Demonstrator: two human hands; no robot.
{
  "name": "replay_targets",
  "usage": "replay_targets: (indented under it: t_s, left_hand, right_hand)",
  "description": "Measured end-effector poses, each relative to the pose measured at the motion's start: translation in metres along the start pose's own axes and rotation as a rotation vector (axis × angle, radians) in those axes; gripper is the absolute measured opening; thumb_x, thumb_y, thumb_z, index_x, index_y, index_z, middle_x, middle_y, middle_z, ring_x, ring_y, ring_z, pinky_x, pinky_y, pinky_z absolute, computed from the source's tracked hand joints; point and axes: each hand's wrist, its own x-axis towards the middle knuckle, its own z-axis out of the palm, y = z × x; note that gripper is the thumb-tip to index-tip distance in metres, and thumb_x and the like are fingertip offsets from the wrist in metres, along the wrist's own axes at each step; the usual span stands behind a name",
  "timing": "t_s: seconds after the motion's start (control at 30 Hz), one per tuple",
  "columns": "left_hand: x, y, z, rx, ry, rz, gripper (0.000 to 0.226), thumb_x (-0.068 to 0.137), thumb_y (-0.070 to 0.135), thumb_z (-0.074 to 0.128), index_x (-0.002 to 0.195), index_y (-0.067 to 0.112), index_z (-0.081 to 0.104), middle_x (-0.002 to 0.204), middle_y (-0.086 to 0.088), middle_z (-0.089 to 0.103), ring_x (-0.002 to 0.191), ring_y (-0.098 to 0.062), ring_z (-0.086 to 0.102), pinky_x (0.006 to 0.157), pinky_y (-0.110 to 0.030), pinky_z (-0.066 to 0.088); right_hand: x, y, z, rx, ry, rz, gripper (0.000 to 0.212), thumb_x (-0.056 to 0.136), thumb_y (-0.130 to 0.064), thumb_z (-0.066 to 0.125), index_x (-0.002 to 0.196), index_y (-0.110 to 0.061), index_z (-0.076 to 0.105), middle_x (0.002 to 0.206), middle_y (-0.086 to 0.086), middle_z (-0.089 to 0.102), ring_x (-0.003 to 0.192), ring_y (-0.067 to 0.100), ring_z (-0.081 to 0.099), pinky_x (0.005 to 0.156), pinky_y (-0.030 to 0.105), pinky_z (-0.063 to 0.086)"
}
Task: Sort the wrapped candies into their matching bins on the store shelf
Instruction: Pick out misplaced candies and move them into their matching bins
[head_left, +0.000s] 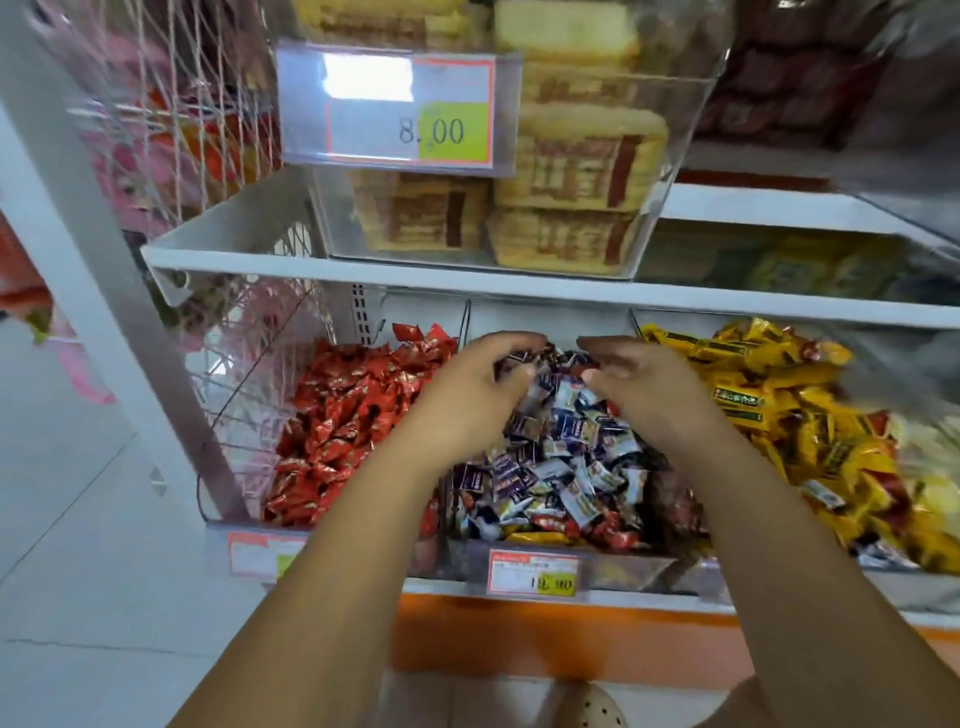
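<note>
Starting at the left, what sits on the lower shelf?

Three clear bins stand side by side, one colour to each. The left bin (244, 415) is heaped with red candies (353, 415).

And the hands?

Both reach into the middle bin (623, 569), which holds the blue, purple and white candies (566, 457). The left hand (467, 395) and right hand (649, 389) hover close together over the far end of that heap, thumbs facing each other. On each hand the fingers curl down onto the wrappers. Their tips are hidden, so I cannot tell whether either has hold of a candy. It looks like raking through the pile to find intruders. A few red strays (618, 538) and a yellow stray (530, 538) lie at the near edge, and they probably belong in the neighbouring bins.

What is on the right?

The right bin (831, 584) is piled with yellow candies (789, 415).

Is there any writing?

The left price tag (260, 556) is partly behind a forearm and unreadable. The middle price tag (532, 571) has an orange border and a green patch. Its digits are blurred, though the first looks like a 1. On the shelf above, a larger tag (410, 109) reads roughly 8.00. It is fixed to a clear tub (670, 171) of stacked yellow-and-brown packs whose print is too soft to read. The yellow wrappers carry dark strips of characters that are also illegible.
</note>
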Motion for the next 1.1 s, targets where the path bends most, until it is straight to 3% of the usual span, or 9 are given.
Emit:
replay_targets:
  t_s: [0.13,0.27,0.43,0.53,0.67,0.77,0.93,1.0,1.1]
  left_hand:
    - [-0.027,-0.014,-0.042,0.124,0.121,0.022,0.029,0.099,0.024,0.05,0.123,0.037,0.06,0.128,0.008,0.061,0.117,-0.021,0.056,0.098,-0.032,0.044]
    - [-0.065,-0.061,-0.07,0.463,0.12,-0.053,0.042,0.097,0.027,0.053,0.139,0.028,0.048,0.148,0.005,0.041,0.135,-0.012,0.038,0.106,-0.018,0.025]
    - [-0.099,-0.111,-0.091,0.468,0.021,-0.155,0.058,0.095,0.039,0.053,0.148,0.031,0.03,0.158,0.006,0.017,0.146,-0.009,0.013,0.115,-0.021,0.012]
    - [-0.107,-0.123,-0.096,0.452,0.004,-0.157,0.065,0.093,0.052,0.047,0.15,0.032,0.022,0.16,0.007,0.008,0.147,-0.007,0.006,0.112,-0.015,0.006]
    - [-0.106,-0.127,-0.103,0.42,-0.006,-0.167,0.074,0.094,0.044,0.053,0.152,0.028,0.012,0.16,0.011,-0.001,0.146,-0.004,0.001,0.106,-0.009,0.002]
    - [-0.105,-0.128,-0.108,0.347,0.016,-0.16,0.083,0.09,0.04,0.061,0.153,0.027,0.009,0.16,0.011,-0.002,0.145,-0.002,0.002,0.104,-0.006,0.001]
    - [-0.105,-0.129,-0.105,0.293,0.032,-0.169,0.095,0.086,0.044,0.064,0.152,0.028,-0.003,0.159,0.01,-0.013,0.146,-0.004,-0.002,0.105,-0.009,0.001]
    - [-0.107,-0.129,-0.101,0.296,0.04,-0.171,0.098,0.085,0.047,0.064,0.152,0.029,-0.006,0.158,0.009,-0.019,0.146,-0.006,-0.005,0.109,-0.013,0.003]
    - [-0.107,-0.129,-0.098,0.285,0.064,-0.164,0.1,0.084,0.048,0.065,0.151,0.033,-0.007,0.156,0.013,-0.024,0.146,-0.005,-0.005,0.112,-0.018,0.006]
  right_hand:
    - [-0.005,-0.015,0.006,-0.104,-0.068,-0.092,0.028,0.096,-0.013,0.056,0.12,-0.024,0.065,0.121,-0.006,0.063,0.091,-0.002,0.058,0.075,0.003,0.041]
    - [-0.012,-0.031,0.031,-0.293,-0.219,-0.19,0.029,0.098,-0.017,0.052,0.118,-0.034,0.065,0.121,-0.008,0.063,0.062,0.002,0.055,0.056,0.016,0.046]
    - [-0.004,-0.056,0.078,-0.452,-0.275,-0.432,0.031,0.099,-0.017,0.049,0.12,-0.033,0.065,0.133,-0.015,0.054,0.125,0.001,0.044,0.103,0.012,0.026]
    - [0.029,-0.076,0.111,-0.667,-0.428,-0.462,0.035,0.099,-0.023,0.051,0.133,-0.03,0.054,0.143,-0.007,0.047,0.131,0.009,0.041,0.103,0.017,0.027]
    - [0.076,-0.089,0.156,-1.027,-0.705,-0.277,0.086,0.082,-0.049,0.069,0.151,-0.029,0.022,0.153,0.002,0.033,0.135,0.023,0.037,0.109,0.029,0.032]
    - [0.083,-0.083,0.193,-1.192,-0.728,-0.233,0.106,0.072,-0.06,0.072,0.152,-0.034,0.009,0.156,0.01,0.025,0.138,0.031,0.033,0.111,0.037,0.032]
    - [0.049,-0.068,0.226,-0.95,-0.722,-0.367,0.095,0.079,-0.041,0.072,0.151,-0.035,0.01,0.148,0.015,0.021,0.135,0.035,0.03,0.108,0.037,0.035]
    - [0.039,-0.074,0.213,-0.874,-0.843,-0.374,0.1,0.078,-0.044,0.073,0.151,-0.038,0.006,0.153,0.009,0.015,0.141,0.031,0.021,0.113,0.038,0.029]
    - [0.045,-0.102,0.178,-0.771,-0.993,-0.301,0.078,0.08,-0.052,0.068,0.146,-0.045,0.027,0.156,-0.005,0.025,0.139,0.014,0.029,0.115,0.034,0.026]
